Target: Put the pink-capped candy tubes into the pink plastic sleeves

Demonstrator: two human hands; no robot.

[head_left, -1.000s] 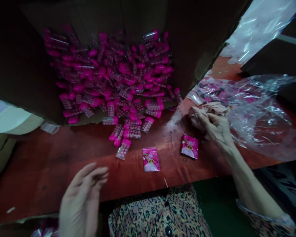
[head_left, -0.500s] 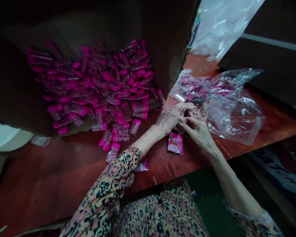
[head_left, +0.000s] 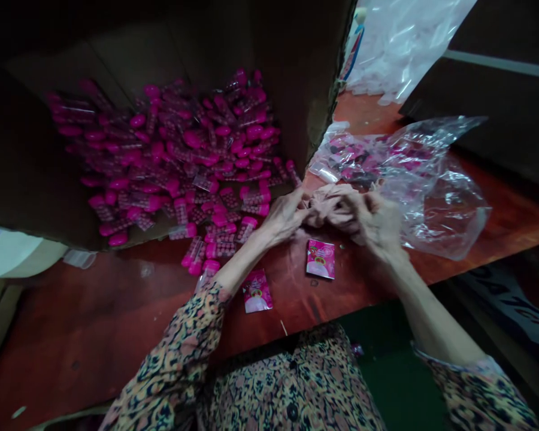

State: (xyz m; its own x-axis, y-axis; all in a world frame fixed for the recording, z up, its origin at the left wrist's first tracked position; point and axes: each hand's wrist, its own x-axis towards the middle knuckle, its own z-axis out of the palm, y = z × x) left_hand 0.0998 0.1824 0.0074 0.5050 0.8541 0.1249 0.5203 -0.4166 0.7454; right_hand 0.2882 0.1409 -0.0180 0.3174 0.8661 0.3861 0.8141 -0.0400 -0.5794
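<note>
Two pink packets near the table's front edge; just beyond, left hand and right hand grip a crumpled cloth.
A strip of tabletop leaves room along that edge; farther back, a box of pink-capped tubes stands left, a plastic bag right.

The shirt and sleeves show black-tan-pink scrollwork; the buttons are dark.
</note>
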